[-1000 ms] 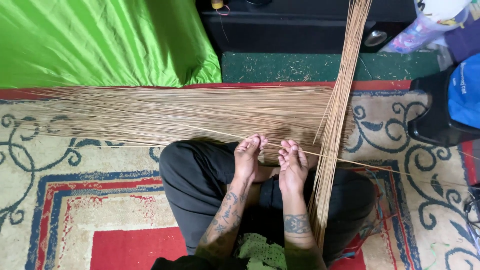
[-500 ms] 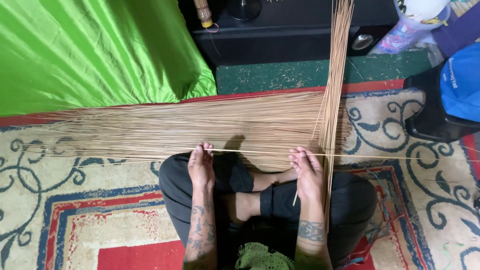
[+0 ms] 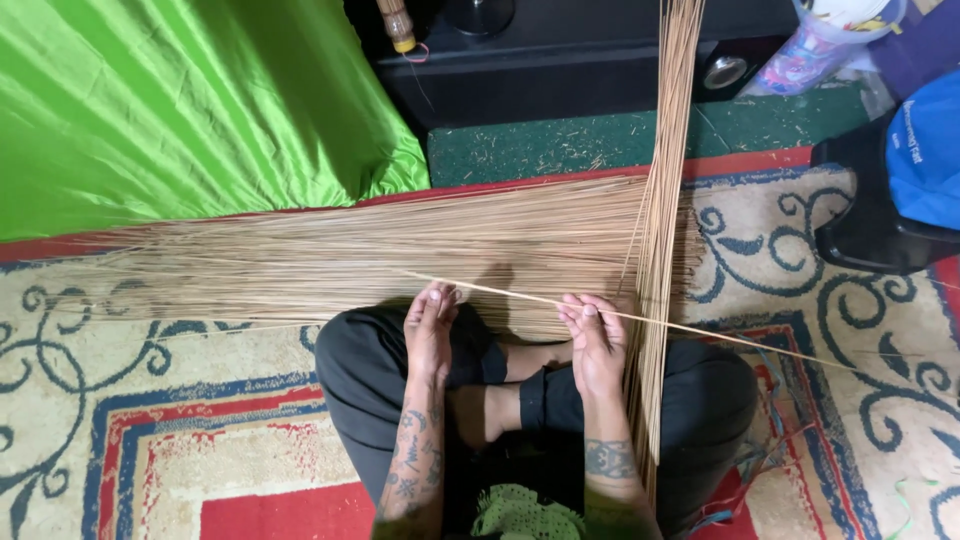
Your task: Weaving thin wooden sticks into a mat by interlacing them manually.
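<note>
Stick: single thin tan palm-rib stick (image 3: 640, 322), slanting across the lap, over the flat spread of tan sticks (image 3: 350, 255)
Left hand (image 3: 430, 335): pinching its near end
Right hand (image 3: 595, 345): fingers pinched on it further along
Bundle: upright stick bundle (image 3: 665, 200) just beside right hand

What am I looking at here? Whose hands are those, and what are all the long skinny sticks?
The camera sits on a person's head and looks straight down, so you see their own two arms and crossed legs in dark trousers. They sit on a patterned rug in cream, blue and red. The left hand and the right hand pinch one thin tan stick between them; it runs slanting across and pokes out far to the right. In front of the knees lies a wide layer of thin tan sticks, side by side. Another bundle of sticks crosses over it, running up and down the picture. A shiny green cloth lies at the top left, and a dark cabinet stands behind.
</note>
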